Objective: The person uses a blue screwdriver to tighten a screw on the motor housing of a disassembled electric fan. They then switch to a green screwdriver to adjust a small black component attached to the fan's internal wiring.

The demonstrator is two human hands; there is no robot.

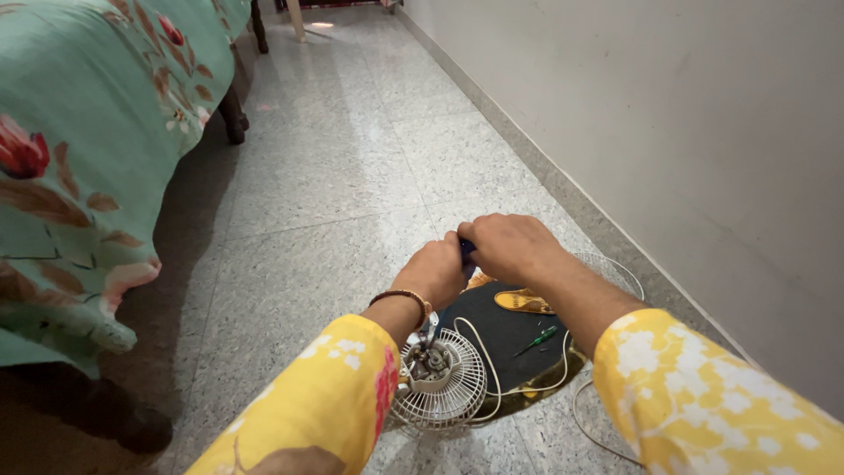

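Note:
My left hand (pixel 432 271) and my right hand (pixel 510 246) are closed together around a small dark blue tool handle (pixel 465 250), which shows between them. They hover over a round black mat (pixel 505 339) on the floor. Just below my left wrist lies a small white wire fan guard (pixel 457 391) with the grey motor (pixel 428 361) exposed in its middle. A white cord (pixel 492 374) loops from the fan across the mat. A green-handled screwdriver (pixel 537 339) and a yellow part (pixel 523 302) lie on the mat by my right forearm.
A bed with a green floral cover (pixel 79 167) stands at the left, its dark leg (pixel 234 119) further back. A pale wall (pixel 686 123) runs along the right. Speckled grey floor tiles (pixel 352 167) stretch ahead. A second wire guard (pixel 615 268) peeks out behind my right arm.

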